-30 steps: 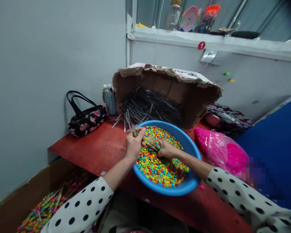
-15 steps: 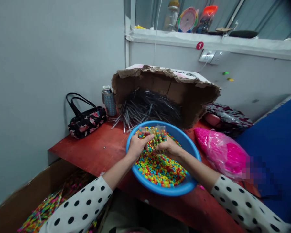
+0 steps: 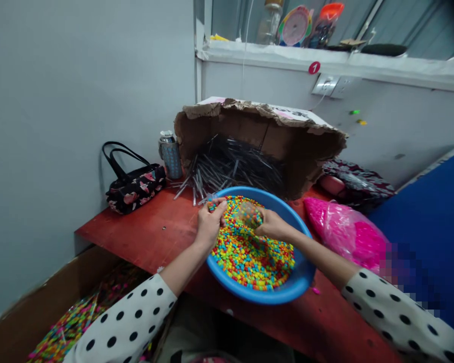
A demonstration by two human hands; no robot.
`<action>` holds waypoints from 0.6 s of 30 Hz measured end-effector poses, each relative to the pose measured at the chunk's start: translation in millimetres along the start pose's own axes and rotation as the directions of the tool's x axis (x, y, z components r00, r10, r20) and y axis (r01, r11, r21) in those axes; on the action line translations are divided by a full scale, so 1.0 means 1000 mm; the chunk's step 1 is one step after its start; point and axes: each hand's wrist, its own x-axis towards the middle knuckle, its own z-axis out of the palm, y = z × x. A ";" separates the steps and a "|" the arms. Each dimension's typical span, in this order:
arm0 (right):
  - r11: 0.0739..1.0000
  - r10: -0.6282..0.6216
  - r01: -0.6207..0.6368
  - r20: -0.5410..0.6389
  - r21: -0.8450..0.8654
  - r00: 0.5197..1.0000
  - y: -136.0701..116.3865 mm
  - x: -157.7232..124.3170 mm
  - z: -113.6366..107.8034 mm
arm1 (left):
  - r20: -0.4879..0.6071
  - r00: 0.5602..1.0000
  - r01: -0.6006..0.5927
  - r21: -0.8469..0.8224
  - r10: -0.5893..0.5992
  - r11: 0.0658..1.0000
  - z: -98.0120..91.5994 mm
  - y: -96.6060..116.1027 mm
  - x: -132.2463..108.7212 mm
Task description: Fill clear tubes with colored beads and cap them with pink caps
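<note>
A blue plastic basin (image 3: 306, 237) holds a heap of small colourful bead-like pieces (image 3: 249, 262) in red, yellow, green, orange and blue. My left hand (image 3: 211, 221) is at the basin's left rim, fingers closed on clear plastic tubes (image 3: 212, 197), their ends showing above the fingers. Inside the basin, my right hand (image 3: 273, 225) grips a bundle of clear tubes with coloured pieces in them, low over the heap and blurred by motion. How many tubes each hand has cannot be made out.
Behind the basin, a torn cardboard box (image 3: 310, 146) lies with its open side forward, full of clear tubes (image 3: 238, 166). A flowered handbag (image 3: 136, 189) and a flask (image 3: 171, 156) stand left on the red table (image 3: 136, 232). At right lies a pink plastic bag (image 3: 348, 237).
My hands were together over the basin's middle around the tubes. They are now apart: the left has shifted left to the rim, the right slightly right, each with tubes.
</note>
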 end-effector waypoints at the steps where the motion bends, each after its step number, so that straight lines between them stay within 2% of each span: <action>1: 0.980 -0.003 0.005 0.006 -0.199 1.000 0.004 0.003 0.002 | -0.016 1.000 -0.015 0.001 0.015 1.000 0.000 0.000 0.000; 2: 0.941 -0.011 0.019 0.023 -0.337 1.000 0.007 0.006 0.006 | -0.021 0.999 -0.030 0.007 0.030 1.000 -0.001 0.000 0.001; 3: 0.917 -0.019 0.041 0.058 -0.397 0.998 0.008 0.008 0.012 | -0.019 0.999 -0.047 0.012 0.047 0.999 -0.001 0.000 0.001; 4: 0.925 -0.021 0.058 0.101 -0.376 0.995 0.007 0.011 0.018 | -0.021 0.998 -0.066 0.015 0.066 0.998 -0.001 0.000 0.001; 5: 0.956 -0.022 0.062 0.140 -0.285 0.990 0.005 0.013 0.024 | -0.030 0.996 -0.084 0.014 0.085 0.996 -0.002 0.000 0.001; 7: 0.999 -0.028 0.023 0.191 0.030 0.981 -0.002 0.016 0.031 | -0.066 0.991 -0.120 -0.007 0.119 0.993 -0.003 0.001 0.001; 9: 0.940 -0.030 -0.039 0.197 0.338 0.980 -0.007 0.015 0.031 | -0.104 0.984 -0.150 -0.041 0.145 0.988 -0.003 0.001 0.001; 11: 0.842 -0.032 -0.079 0.197 0.534 0.980 -0.010 0.012 0.027 | -0.125 0.982 -0.153 -0.074 0.143 0.985 -0.004 0.002 0.001; 14: 0.710 -0.036 -0.115 0.199 0.695 0.979 -0.009 0.006 0.020 | -0.072 0.994 -0.085 -0.099 0.078 0.991 -0.002 0.002 0.000; 18: 0.594 -0.029 -0.095 0.139 0.799 0.990 -0.006 0.004 0.021 | 0.046 0.999 0.015 -0.062 -0.012 0.998 0.000 0.002 0.000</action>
